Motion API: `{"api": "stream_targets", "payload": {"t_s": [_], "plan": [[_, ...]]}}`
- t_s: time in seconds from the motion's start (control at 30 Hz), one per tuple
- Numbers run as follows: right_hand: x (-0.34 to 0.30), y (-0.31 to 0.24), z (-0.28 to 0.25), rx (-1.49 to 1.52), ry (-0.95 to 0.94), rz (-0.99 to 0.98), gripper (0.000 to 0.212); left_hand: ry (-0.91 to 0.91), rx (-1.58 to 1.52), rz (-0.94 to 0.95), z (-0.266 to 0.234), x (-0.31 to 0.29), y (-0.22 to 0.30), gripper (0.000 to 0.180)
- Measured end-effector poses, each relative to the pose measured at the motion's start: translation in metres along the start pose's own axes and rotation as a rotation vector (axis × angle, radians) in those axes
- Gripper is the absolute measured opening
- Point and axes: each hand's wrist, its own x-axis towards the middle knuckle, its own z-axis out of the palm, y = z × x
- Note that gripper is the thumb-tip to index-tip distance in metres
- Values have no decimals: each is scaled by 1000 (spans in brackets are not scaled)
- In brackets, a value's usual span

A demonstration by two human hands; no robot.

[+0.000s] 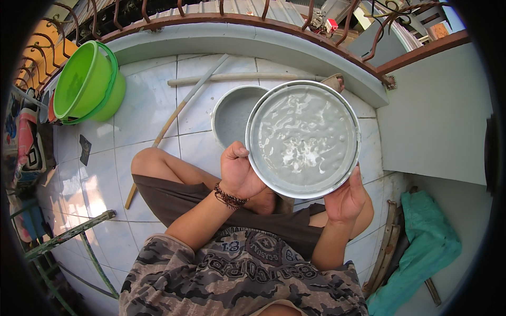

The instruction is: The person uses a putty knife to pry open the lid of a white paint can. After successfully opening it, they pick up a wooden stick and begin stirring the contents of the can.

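Both of my hands hold up a round lid (305, 129) with a raised rim, its upturned face covered in wet, glossy grey paint. My left hand (240, 171) grips its lower left edge, with the thumb along the rim and the fingers underneath. Around the lower right edge is my right hand (345, 200), its fingers mostly hidden beneath the lid. A paint bucket (232, 116), open and grey inside, stands on the floor just beyond; the lid covers its right part from sight. I sit cross-legged on the tiles.
Stacked green basins (79, 87) stand at the far left. A long stick (182, 113) crosses a pole (226, 77) on the tiled floor. Beyond them runs a low wall with a metal railing (237, 20). Teal cloth (429, 231) lies at right, a worn metal frame (71, 236) at left.
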Motion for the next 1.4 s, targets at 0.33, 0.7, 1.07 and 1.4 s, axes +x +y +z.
{"api": "stream_targets", "payload": {"t_s": [0.33,0.7,1.07,1.4], "plan": [[2,1,1,15,48,39,51,-33,-7,7,-2,-1,4,71],[12,-53,-72,-8,267,-140,47,211,760,-146,24,-29,23,31],[29,-57,-114,-113,363,-183,35,570,1283,532,37,-54,154,24],[40,-31,-94,-26,529,-158,36,1080,2719,399,-81,20,249,43]]}}
